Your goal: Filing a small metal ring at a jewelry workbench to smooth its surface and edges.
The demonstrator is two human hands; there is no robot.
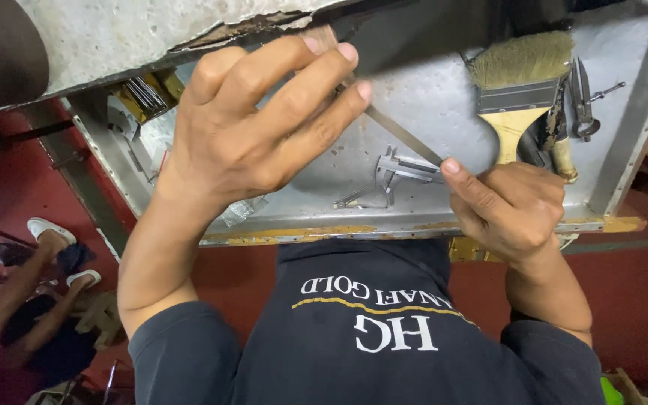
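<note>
a: what do the hands have hold of?

b: a thin, flat grey metal strip (403, 135). the right hand (515, 210) pinches its near-right end between thumb and curled fingers (463, 180), clenched tight on it. the left hand (264, 127) lies over the far-left end, its fingers (331, 75) stretched flat and pressing the strip up by the rough pale concrete edge (129, 30); whether they grasp it or only press on it, i cannot tell.

a: which way does the strip run?

b: its long axis slants from far left down to near right, over the dented grey metal tray surface (429, 90). the bare middle sits between the two hands, a little nearer the right one.

a: and around it?

b: a steel caliper (403, 169) lies just below the strip. a pale-bristled, wooden-handled paintbrush (519, 90) is to the far right, well apart.
</note>
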